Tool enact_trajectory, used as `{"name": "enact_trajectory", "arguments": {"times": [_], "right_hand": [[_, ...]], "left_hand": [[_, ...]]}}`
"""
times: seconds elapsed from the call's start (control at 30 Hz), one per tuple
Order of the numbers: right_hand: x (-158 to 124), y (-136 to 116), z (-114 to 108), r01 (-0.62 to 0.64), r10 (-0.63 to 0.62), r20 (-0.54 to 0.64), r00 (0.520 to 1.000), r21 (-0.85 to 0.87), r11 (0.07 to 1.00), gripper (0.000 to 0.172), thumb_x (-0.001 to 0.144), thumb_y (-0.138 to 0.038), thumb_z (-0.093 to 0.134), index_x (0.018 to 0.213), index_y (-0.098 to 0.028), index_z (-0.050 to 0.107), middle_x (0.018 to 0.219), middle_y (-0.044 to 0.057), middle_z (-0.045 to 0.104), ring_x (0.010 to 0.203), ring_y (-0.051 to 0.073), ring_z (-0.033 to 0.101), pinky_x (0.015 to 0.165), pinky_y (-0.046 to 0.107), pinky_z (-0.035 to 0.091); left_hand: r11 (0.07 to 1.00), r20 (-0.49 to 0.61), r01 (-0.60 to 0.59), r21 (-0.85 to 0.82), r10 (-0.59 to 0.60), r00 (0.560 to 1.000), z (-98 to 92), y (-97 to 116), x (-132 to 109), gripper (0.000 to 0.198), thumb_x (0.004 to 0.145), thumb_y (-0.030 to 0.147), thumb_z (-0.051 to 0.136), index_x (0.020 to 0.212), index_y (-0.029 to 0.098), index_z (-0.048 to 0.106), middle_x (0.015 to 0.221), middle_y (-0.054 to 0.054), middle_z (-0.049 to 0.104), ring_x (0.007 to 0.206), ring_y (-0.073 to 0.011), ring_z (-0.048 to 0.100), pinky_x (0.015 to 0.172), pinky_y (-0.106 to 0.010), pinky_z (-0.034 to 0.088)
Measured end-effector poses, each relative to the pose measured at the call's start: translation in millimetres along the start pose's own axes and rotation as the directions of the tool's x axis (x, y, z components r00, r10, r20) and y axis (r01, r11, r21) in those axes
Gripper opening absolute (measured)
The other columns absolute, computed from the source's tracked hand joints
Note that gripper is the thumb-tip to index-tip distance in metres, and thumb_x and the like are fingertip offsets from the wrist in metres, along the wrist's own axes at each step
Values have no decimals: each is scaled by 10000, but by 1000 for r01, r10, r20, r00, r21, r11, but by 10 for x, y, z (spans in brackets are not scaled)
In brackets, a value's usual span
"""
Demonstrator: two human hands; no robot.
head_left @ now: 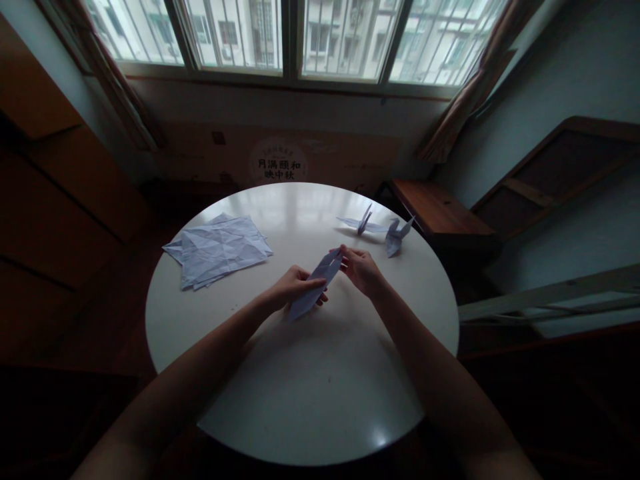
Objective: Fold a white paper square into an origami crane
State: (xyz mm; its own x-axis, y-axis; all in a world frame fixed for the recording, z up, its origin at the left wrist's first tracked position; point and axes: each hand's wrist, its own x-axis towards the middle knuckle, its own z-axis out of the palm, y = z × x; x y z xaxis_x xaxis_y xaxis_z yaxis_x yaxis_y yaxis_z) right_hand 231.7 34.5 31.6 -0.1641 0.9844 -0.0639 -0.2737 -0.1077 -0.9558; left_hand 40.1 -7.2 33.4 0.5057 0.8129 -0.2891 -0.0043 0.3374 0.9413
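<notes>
A long, diamond-like piece of folded paper [316,288] is held above the middle of the round white table [310,393]. My left hand [299,287] grips it near the middle, thumb on top and fingers underneath. At its far tip, my right hand [357,265] pinches the paper between thumb and fingertips. Beyond my right hand, two folded paper cranes [364,223] stand on the tabletop. To the left lies a stack of creased paper sheets [225,250], opened out flat.
Behind the table, a cardboard panel with printed characters [279,167] leans under the barred window [340,40]. A wooden side table [435,207] stands at the right. Wooden cabinets [50,193] line the left side, and curtains [463,107] hang by the window.
</notes>
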Motion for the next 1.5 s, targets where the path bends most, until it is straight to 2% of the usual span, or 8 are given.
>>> {"name": "enact_trajectory", "arguments": {"times": [0.13,0.3,0.5,0.7,0.9,1.1,1.3,1.5], "right_hand": [[13,-13,-3,16,-15,-20,1000,40,999,395,638,-567,768,736,-185,731,723,52,684,729,173,591,693,304,424],[14,-49,-6,3,4,-140,990,53,999,398,651,-589,746,721,-198,712,721,21,664,642,129,537,612,272,382],[-46,-25,60,-13,-1,-91,996,-147,989,372,547,-499,833,677,-176,700,616,3,622,605,119,511,602,272,352],[-37,15,75,43,-69,-156,985,-162,986,330,546,-463,831,671,-186,703,644,8,649,609,118,523,609,270,366],[-1,72,71,78,-96,-131,987,-135,988,309,555,-452,825,682,-189,723,636,2,651,604,113,525,619,273,361],[-42,84,120,112,-126,-62,990,-193,975,311,595,-466,801,695,-179,730,650,20,669,592,120,508,616,289,361],[-134,85,244,120,-111,52,993,-231,965,342,616,-502,789,678,-171,725,609,11,645,583,123,501,606,285,370],[-143,92,259,126,-115,58,992,-240,963,367,614,-526,785,677,-170,719,618,15,647,584,123,503,604,282,385]], "left_hand": [[1000,15,-19,-11,19,1000,-7,1,-1,426,667,474,803,749,66,712,684,-128,733,572,-175,686,597,-277,536],[999,-2,-29,-37,29,1000,-11,-15,4,464,643,502,811,758,63,716,696,-138,735,577,-180,686,586,-277,538],[998,-44,-56,-33,54,998,-29,-30,11,449,685,497,790,800,67,725,739,-159,742,607,-183,694,601,-279,543],[999,-41,-36,-33,34,999,-34,-42,21,455,684,504,790,790,67,722,735,-158,741,600,-187,691,606,-292,541],[996,-19,-49,-70,48,999,-43,-78,44,463,702,509,778,817,65,716,757,-158,743,637,-191,704,642,-304,548],[989,-2,-46,-139,46,999,-47,-85,38,452,684,449,814,880,54,714,816,-171,751,731,-213,724,723,-317,555],[983,-45,-84,-165,77,996,-47,-80,49,459,705,469,794,860,44,715,796,-172,749,713,-207,719,712,-310,552],[976,-54,-56,-210,46,997,-36,-70,54,456,664,449,828,831,42,709,762,-163,744,688,-202,713,706,-318,555]]}}
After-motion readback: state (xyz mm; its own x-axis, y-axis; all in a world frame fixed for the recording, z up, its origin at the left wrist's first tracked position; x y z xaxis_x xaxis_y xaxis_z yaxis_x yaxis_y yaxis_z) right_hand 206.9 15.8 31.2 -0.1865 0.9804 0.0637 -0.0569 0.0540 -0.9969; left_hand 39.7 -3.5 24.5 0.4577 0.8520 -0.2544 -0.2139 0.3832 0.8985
